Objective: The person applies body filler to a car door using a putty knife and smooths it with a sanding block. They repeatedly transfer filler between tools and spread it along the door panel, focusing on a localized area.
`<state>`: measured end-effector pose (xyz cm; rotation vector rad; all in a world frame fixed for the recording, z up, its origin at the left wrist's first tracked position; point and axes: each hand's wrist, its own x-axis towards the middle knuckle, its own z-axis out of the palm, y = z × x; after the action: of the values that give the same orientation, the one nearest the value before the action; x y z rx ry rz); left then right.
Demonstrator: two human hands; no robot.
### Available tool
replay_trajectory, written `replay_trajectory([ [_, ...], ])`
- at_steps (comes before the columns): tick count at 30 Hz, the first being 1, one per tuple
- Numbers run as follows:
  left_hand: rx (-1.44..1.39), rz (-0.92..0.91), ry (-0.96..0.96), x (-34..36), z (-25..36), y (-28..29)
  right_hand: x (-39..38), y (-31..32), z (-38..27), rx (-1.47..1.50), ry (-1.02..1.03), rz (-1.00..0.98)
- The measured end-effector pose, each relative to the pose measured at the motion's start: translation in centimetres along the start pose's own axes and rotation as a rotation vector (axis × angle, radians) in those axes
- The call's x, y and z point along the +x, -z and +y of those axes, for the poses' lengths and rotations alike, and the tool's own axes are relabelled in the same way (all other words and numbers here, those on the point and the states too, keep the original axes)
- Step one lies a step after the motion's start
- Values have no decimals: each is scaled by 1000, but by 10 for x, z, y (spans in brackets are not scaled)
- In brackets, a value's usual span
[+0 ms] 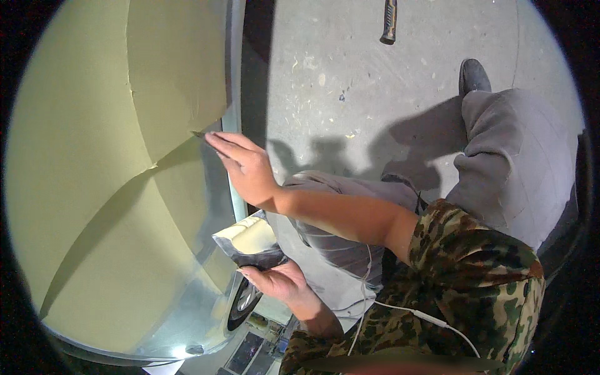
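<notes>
My right hand (247, 165) presses a thin dark spreader (199, 134) against a car body panel (81, 156), with its fingers stretched along the blade. Most of the spreader is hidden under the fingers. Below it, palm up, my left hand (278, 281) grips a dark-smeared board (256, 257) carrying a pale yellow layer of putty (250, 234). The panel is yellowish, with grey patches near its lower edge. A raised, ragged line runs down its upper part to a point left of the spreader, and curved shadows cross the surface.
A black-and-orange tool handle (389, 24) lies on the paint-spotted concrete floor (337, 75). A car wheel (244, 303) shows at the panel's lower end. My bent legs (519, 150) are on the right. A white earphone cord (428, 319) hangs across my camouflage shirt.
</notes>
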<state>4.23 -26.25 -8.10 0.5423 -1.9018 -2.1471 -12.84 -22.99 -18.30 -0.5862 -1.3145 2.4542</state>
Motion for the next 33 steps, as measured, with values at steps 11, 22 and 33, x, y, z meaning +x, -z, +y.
replay_trajectory([
  [11, -6, -24, 38, 6, -2, 13, 229, 45, 7, -202, 506, 466],
  [22, 107, 99, 25, -1, -3, 13, 82, -3, 20, -252, 427, 132],
  [33, 36, -9, -3, 1, -7, 13, 19, 32, 29, -266, 333, -26],
])
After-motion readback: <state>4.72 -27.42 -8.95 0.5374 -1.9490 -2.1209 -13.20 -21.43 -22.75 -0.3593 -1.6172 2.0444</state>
